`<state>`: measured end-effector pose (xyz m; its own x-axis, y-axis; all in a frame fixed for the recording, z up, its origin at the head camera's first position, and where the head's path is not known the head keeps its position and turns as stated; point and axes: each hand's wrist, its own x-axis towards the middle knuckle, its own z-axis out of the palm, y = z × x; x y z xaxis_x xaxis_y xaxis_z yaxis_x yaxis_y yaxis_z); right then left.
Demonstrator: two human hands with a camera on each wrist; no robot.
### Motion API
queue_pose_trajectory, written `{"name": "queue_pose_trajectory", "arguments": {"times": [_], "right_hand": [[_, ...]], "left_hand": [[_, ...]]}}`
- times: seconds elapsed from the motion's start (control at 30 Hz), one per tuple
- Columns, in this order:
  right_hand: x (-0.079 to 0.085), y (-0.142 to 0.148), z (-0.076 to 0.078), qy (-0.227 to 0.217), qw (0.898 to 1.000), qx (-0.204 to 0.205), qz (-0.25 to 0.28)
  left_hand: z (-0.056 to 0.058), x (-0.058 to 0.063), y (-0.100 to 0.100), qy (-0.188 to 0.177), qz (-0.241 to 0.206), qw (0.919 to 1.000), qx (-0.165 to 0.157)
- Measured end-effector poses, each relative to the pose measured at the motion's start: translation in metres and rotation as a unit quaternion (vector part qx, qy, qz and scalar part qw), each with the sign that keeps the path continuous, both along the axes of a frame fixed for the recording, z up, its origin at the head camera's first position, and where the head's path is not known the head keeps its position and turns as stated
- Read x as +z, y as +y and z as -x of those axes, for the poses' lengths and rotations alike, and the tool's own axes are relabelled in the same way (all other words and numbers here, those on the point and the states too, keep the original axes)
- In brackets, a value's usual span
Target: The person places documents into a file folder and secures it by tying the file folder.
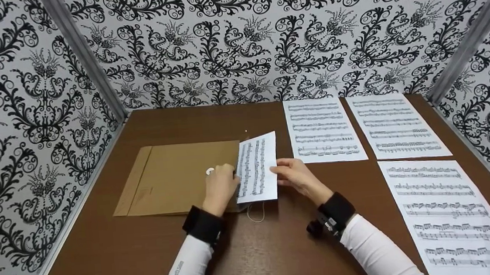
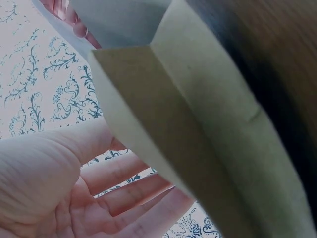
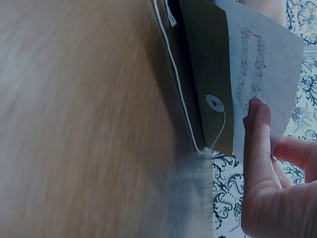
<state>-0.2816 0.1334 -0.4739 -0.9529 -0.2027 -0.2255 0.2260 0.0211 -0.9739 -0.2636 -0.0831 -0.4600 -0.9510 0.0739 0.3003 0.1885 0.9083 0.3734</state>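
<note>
The sheet of music [image 1: 258, 168] sits at the right-hand mouth of the brown envelope [image 1: 178, 173], apparently part-way inside; whether it is moving in or out cannot be told. For clean passage, keep the mouth spread, align the sheet with the envelope's sides and apply light, even force, so that no corner catches or creases. Keep the string [image 1: 257, 221] beside the mouth clear of the sheet. Of the two hands, the left hand [image 1: 222, 183] is back-upward, fingers curled, gripping the envelope's open edge. The right hand [image 1: 296, 178] reaches inward over the surface [image 1: 255, 263], nearly closed, pinching the sheet's right edge between thumb and fingers.
</note>
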Motion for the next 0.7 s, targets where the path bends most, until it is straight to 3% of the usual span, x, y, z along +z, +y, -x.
{"name": "queue_pose_trajectory", "arguments": {"times": [0.17, 0.7], "right_hand": [[-0.001, -0.008, 0.002, -0.001, 1.0, 0.004, 0.002], [-0.002, -0.025, 0.002, -0.003, 0.999, 0.026, 0.026]], "left_hand": [[0.0, 0.002, 0.0, -0.014, -0.001, 0.9999, 0.001], [-0.001, 0.001, 0.0, 0.005, 0.0, 1.0, -0.004]]}}
